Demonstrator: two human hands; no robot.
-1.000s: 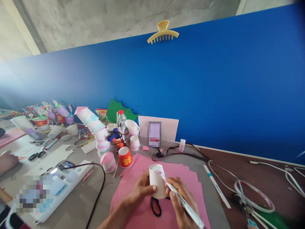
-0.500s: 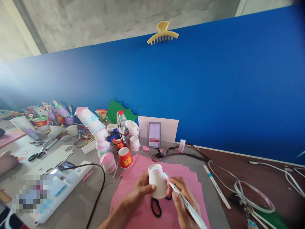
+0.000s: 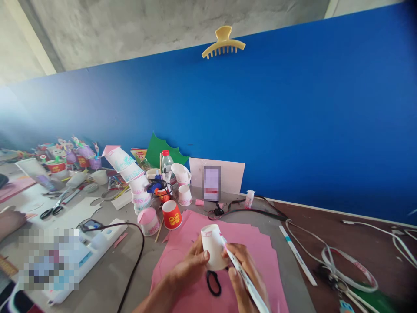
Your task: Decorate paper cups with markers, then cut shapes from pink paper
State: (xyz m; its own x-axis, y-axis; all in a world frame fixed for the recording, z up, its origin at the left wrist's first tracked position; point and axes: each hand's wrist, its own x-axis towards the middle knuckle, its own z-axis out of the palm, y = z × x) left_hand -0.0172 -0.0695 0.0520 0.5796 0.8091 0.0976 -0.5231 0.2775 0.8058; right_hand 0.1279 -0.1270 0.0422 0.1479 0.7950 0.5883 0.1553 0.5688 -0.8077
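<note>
My left hand [image 3: 189, 266] is closed around a small white paper cup [image 3: 211, 246] with pink marks near its rim, held above a pink sheet [image 3: 257, 252]. My right hand [image 3: 243, 274] grips a white marker pen [image 3: 246, 280], its tip touching the cup's right side. Black scissors [image 3: 213, 282] lie on the pink sheet just beneath the cup, partly hidden by my hands.
A red cup [image 3: 171, 214], a pink-topped cup [image 3: 149, 221] and a leaning stack of decorated cups [image 3: 133, 178] stand to the left. A white power strip [image 3: 94, 245] with a black cable lies front left. White cables [image 3: 345, 265] sprawl at right. A blue partition [image 3: 293, 130] with a yellow hair claw [image 3: 223, 42] closes the back.
The cup has tilted a little to the left in my left hand, and the pen has slid lower along its right side. My hands have shifted slightly toward me.
</note>
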